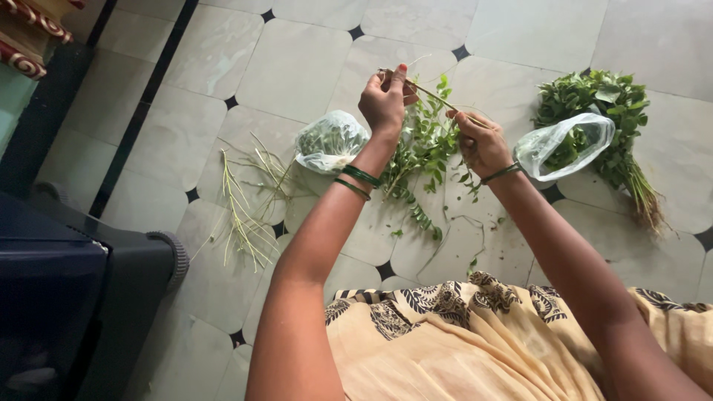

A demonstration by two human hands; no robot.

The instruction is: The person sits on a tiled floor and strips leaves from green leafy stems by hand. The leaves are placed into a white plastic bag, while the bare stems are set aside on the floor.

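My left hand [385, 98] pinches the upper end of a thin green sprig stem [433, 94] held above the tiled floor. My right hand [483, 141] closes its fingers around the same stem lower down, by its leaves. Below the hands lies a loose heap of green leafy sprigs [422, 160]. A clear plastic bag with plucked leaves [330, 141] rests on the floor just left of my left wrist.
Bare stripped stalks [241, 204] are scattered on the tiles at the left. A bunch of leafy greens [609, 111] with a clear plastic bag [566, 145] lies at the right. A dark plastic object [67, 289] stands at the lower left. Beige patterned cloth [445, 334] covers my lap.
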